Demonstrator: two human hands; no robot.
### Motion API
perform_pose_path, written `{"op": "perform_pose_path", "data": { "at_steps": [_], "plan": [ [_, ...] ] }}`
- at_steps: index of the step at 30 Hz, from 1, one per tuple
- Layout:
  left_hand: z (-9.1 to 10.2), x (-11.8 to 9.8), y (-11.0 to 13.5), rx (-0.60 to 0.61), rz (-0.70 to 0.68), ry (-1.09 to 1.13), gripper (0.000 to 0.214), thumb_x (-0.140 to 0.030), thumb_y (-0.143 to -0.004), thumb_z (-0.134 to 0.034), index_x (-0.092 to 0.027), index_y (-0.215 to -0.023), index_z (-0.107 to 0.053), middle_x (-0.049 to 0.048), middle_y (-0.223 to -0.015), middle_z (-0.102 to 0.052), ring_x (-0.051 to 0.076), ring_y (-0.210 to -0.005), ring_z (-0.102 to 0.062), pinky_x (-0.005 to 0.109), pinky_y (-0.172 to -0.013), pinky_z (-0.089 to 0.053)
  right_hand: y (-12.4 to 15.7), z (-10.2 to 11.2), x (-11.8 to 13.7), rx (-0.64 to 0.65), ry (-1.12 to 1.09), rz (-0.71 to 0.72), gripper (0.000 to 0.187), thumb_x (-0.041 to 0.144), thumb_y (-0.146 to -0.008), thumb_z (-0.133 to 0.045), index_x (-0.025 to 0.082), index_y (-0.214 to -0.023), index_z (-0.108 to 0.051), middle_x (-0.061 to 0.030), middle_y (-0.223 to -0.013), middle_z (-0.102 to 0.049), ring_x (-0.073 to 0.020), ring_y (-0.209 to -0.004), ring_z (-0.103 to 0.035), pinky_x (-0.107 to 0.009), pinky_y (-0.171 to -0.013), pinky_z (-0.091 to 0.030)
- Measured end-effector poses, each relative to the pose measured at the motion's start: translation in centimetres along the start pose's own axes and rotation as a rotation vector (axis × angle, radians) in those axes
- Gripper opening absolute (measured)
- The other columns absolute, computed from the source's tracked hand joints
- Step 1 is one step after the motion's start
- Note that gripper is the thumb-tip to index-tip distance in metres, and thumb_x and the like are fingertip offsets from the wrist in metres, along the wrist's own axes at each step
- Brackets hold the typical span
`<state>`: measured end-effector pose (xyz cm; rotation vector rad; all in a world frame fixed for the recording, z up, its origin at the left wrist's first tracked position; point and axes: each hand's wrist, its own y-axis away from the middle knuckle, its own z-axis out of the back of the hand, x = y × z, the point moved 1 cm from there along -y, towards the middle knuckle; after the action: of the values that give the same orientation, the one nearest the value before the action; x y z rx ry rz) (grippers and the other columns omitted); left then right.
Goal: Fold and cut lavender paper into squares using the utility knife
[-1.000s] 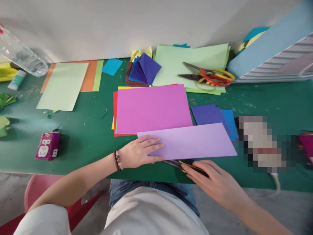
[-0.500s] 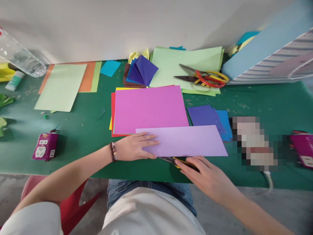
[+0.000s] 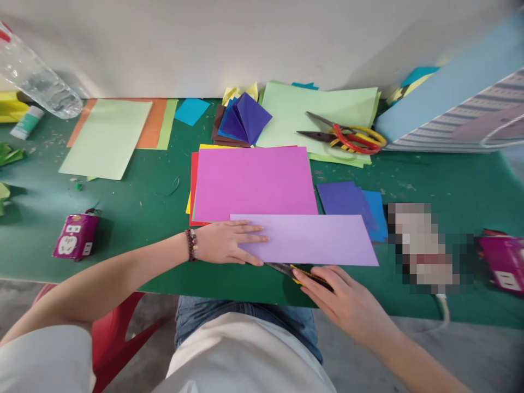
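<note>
Lilac paper sheet (image 3: 311, 240) — long, rectangular, flat — lies on the green bench (image 3: 143, 240) near its front edge, overlapping a magenta sheet (image 3: 254, 183). Left grip (image 3: 223, 243) released, fingers pressed flat on the sheet's left end. Right grip (image 3: 347, 303) clenched round a yellow-black utility knife (image 3: 286, 268) — blade tip just beside the sheet's lower edge

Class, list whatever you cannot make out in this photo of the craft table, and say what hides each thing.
All in the head view:
1. Yellow-and-black tool: mostly under the right hand, tip beneath the lilac sheet; kind unclear.
2. Patch right of the blue sheets: pixelated.
3. Red and yellow sheets: only edges show under the pink sheet.
4. Bottle: cut off by the left edge.
</note>
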<state>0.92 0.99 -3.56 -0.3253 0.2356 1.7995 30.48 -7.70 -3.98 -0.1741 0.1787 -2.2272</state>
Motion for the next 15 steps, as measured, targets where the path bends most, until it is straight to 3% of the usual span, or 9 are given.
{"op": "perform_pose_path", "data": {
  "at_steps": [7, 15],
  "plan": [
    [0.16, 0.56, -0.38, 0.061, 0.021, 0.019, 0.049, -0.045, -0.095, -0.046, -0.021, -0.138, -0.049, 0.0054, -0.15, -0.039, 0.024, -0.143, -0.028, 0.039, -0.12, -0.018, -0.05, 0.12, 0.27, -0.015, 0.002, -0.017, 0.033, 0.014, -0.088, -0.057, 0.01, -0.12, -0.062, -0.0107, -0.09, -0.057, -0.0212, -0.085, -0.056, -0.034, -0.075, -0.051],
    [0.39, 0.46, -0.51, 0.073, 0.007, 0.009, 0.044, -0.046, -0.094, -0.046, -0.029, -0.134, -0.054, 0.0068, -0.15, -0.039, 0.026, -0.143, -0.027, 0.042, -0.119, -0.019, -0.35, 0.14, 0.7, -0.041, -0.014, -0.027, 0.032, 0.013, -0.088, -0.056, 0.009, -0.119, -0.062, -0.0097, -0.087, -0.057, -0.0199, -0.082, -0.055, -0.032, -0.071, -0.051]
  ]
}}
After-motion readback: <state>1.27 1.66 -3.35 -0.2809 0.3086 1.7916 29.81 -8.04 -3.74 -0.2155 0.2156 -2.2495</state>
